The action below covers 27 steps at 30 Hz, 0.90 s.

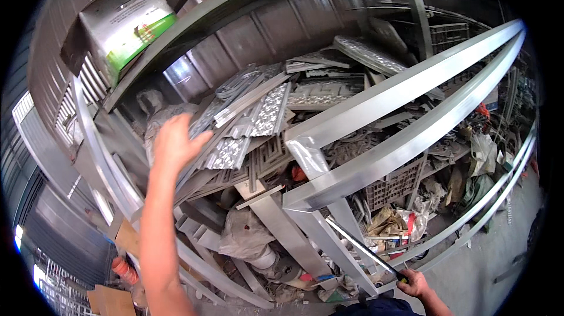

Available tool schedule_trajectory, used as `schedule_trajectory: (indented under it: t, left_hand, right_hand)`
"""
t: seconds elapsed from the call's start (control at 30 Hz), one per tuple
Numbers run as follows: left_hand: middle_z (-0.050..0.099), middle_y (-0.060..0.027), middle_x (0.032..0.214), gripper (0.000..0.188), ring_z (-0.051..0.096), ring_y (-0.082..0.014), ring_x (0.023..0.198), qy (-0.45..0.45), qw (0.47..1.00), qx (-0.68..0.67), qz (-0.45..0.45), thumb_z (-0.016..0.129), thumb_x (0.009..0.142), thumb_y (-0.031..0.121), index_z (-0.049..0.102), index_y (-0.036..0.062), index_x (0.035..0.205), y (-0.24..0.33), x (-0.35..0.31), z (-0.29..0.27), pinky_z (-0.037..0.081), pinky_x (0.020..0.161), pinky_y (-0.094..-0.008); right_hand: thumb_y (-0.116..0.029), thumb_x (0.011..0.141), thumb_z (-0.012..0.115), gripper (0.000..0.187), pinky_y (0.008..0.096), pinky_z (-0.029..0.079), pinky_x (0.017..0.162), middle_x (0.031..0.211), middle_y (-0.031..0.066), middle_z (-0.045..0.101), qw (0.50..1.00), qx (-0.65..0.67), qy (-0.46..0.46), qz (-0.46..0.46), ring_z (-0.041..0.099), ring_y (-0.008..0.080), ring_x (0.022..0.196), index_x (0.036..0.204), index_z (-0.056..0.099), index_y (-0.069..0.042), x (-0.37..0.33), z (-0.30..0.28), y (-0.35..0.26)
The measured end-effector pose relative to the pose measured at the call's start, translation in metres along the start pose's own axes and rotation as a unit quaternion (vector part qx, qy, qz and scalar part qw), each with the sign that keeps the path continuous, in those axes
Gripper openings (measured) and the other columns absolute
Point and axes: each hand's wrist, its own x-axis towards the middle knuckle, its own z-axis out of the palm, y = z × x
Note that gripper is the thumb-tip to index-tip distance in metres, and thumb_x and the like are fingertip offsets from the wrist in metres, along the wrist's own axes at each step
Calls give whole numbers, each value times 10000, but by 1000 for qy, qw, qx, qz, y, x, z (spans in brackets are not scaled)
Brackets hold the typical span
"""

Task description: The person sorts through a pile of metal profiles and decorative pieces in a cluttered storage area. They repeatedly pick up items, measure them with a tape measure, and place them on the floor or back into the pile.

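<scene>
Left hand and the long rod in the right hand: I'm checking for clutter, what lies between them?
In the head view, between the left hand and rod lie patterned metal panels, a steel frame corner and a grey bag.

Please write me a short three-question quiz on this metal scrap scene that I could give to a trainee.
1. True or false: the left hand is raised with its fingers spread, near the patterned metal panels.
2. What does the right hand hold? A) a plastic crate B) a long thin metal rod C) a cardboard box
3. Fill in: the rod slants up toward the corner of the big ______ frame.

Key
1. True; whether the hand touches the panels cannot be told.
2. B; the hand is closed around the rod's lower end.
3. Metal; shiny, with square bars.
</scene>
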Motion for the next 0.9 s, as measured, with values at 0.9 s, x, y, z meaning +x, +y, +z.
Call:
schedule_trajectory:
  t: [0.9]
  left_hand:
    - [706,-197,897,348,700,-363,862,-92,966,241,5,763,779,331,656,22,898,32,125,90,564,770,-463]
  right_hand:
    - [-225,677,667,381,428,526,694,821,204,641,967,47,200,152,641,366,742,977,648,9,-44,-34,63]
